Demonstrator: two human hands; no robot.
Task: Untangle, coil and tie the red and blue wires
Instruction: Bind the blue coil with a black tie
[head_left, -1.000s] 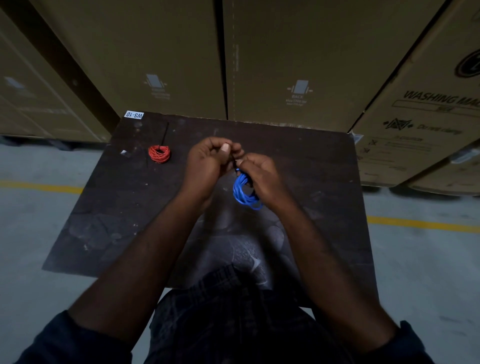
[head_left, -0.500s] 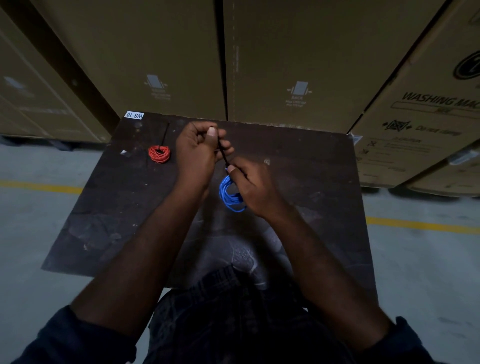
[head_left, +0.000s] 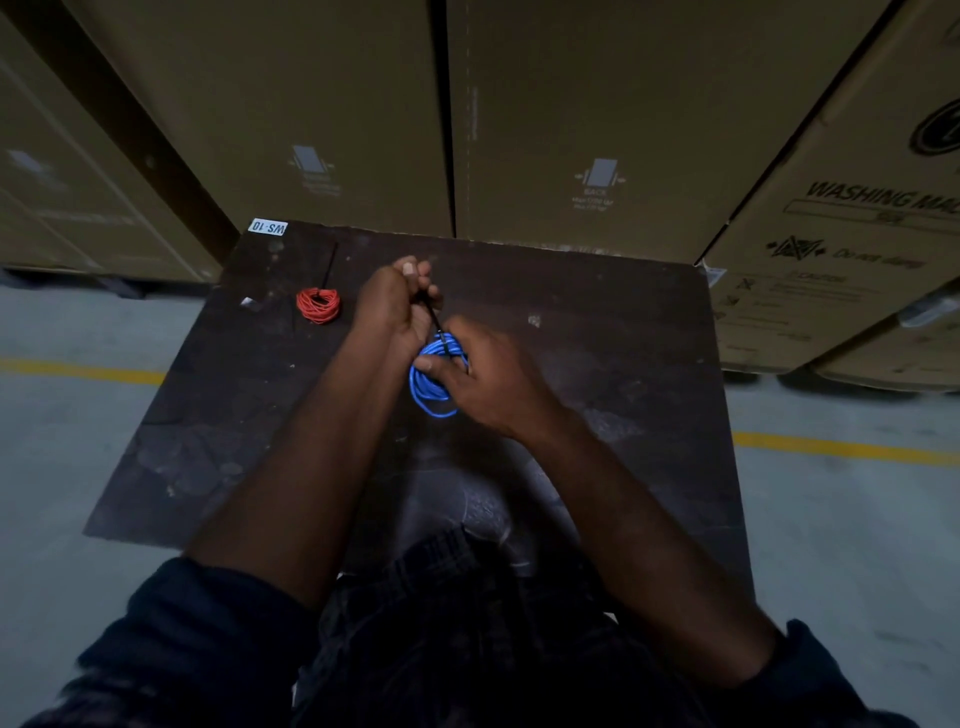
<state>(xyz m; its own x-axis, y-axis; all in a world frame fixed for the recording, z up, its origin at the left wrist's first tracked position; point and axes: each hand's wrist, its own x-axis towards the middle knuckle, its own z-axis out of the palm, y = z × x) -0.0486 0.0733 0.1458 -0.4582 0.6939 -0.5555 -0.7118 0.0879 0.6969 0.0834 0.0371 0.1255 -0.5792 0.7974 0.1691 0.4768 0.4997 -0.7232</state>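
A coiled blue wire (head_left: 431, 389) is held just above the dark table (head_left: 597, 322) near its middle. My right hand (head_left: 488, 374) grips the coil, with the thumb across its top. My left hand (head_left: 395, 306) pinches the free end of a thin black tie (head_left: 432, 318) that runs down to the coil's top. A coiled red wire (head_left: 318, 305) lies on the table at the far left, bound by a black tie whose tail (head_left: 328, 265) points away from me. Neither hand touches the red coil.
Tall cardboard boxes (head_left: 597, 130) stand close behind the table and to its right. A small white label (head_left: 268, 227) marks the far left corner. Grey floor with a yellow line (head_left: 78, 370) lies on both sides. My lap is at the near edge.
My left hand has drawn the black tie up and away from me while my right hand lowered the blue coil toward the table. The red coil has not moved.
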